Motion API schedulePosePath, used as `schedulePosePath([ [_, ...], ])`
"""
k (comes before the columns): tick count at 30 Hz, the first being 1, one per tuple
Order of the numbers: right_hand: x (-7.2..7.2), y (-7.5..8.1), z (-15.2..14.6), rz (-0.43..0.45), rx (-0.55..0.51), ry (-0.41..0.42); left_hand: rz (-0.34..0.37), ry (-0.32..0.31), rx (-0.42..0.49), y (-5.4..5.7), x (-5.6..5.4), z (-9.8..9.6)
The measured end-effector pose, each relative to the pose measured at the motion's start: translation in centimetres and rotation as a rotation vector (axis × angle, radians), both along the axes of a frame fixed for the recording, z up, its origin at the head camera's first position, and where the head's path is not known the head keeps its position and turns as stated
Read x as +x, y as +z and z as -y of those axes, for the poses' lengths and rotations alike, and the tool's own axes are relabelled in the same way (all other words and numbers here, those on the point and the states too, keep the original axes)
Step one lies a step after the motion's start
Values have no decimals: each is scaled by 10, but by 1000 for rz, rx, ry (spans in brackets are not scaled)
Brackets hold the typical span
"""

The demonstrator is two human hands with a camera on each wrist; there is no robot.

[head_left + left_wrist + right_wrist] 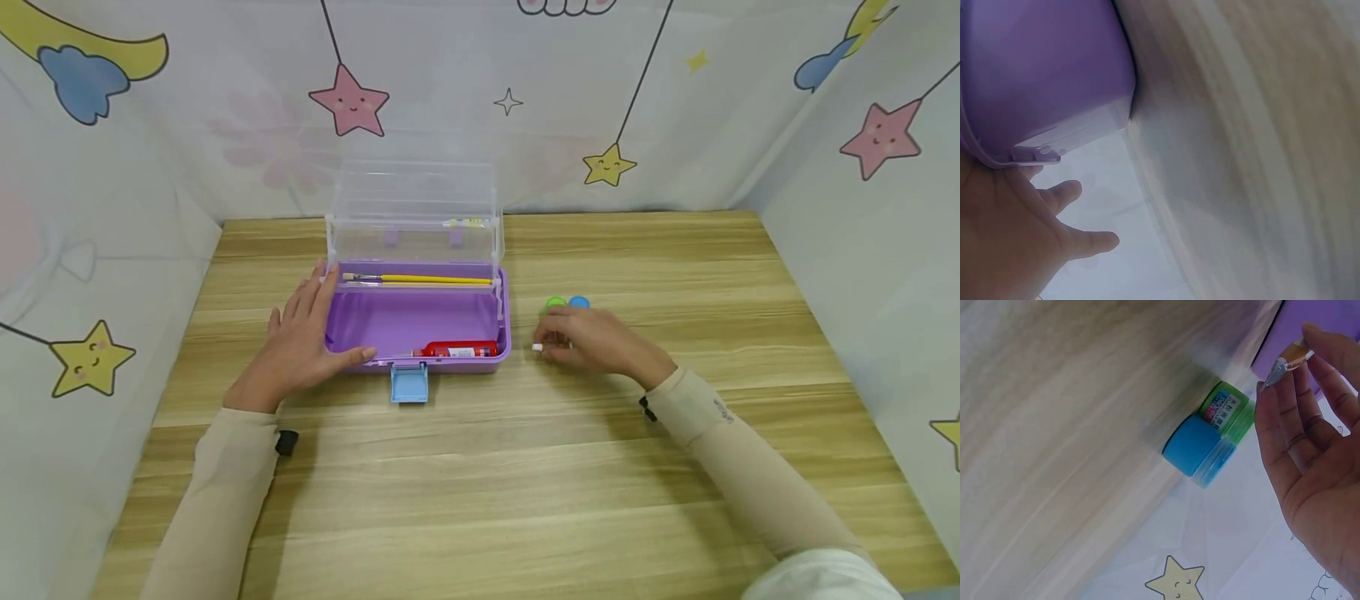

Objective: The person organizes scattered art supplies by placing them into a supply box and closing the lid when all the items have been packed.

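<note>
My right hand pinches a small paint tube between thumb and fingertips, just to the right of the purple box. The tube has an orange-brown band and a flattened silvery end; its white cap shows in the head view. My left hand rests on the box's left side, fingers spread along the wall and thumb over the front rim. Inside the box, a red tube-like bottle lies along the front, and yellow-handled paintbrushes lie toward the back.
Behind my right hand stand a green-lidded jar and a blue-lidded jar, side by side. The box's clear lid stands raised at the back, near the curtain. A light blue latch hangs down at the front.
</note>
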State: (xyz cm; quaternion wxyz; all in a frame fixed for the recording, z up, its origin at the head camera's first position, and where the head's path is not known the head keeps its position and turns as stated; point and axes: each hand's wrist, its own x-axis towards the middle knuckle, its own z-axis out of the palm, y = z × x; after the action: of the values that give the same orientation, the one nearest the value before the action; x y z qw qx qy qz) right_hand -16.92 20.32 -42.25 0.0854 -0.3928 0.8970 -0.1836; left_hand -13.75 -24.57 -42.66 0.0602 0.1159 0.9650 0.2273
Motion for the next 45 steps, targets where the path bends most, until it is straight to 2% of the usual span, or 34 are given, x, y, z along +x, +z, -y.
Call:
schedulePosePath([
  [14, -10, 10, 1, -43, -21, -23, 9, -1, 13, 2, 0, 0],
  [20, -14, 19, 2, -60, -32, -36, -2, -1, 10, 1, 0, -1],
  [31, -33, 45, 0, -107, -77, -59, 10, -6, 25, 0, 0, 1],
  [45, -57, 63, 15, -84, -116, -69, 17, -6, 17, -2, -1, 1],
])
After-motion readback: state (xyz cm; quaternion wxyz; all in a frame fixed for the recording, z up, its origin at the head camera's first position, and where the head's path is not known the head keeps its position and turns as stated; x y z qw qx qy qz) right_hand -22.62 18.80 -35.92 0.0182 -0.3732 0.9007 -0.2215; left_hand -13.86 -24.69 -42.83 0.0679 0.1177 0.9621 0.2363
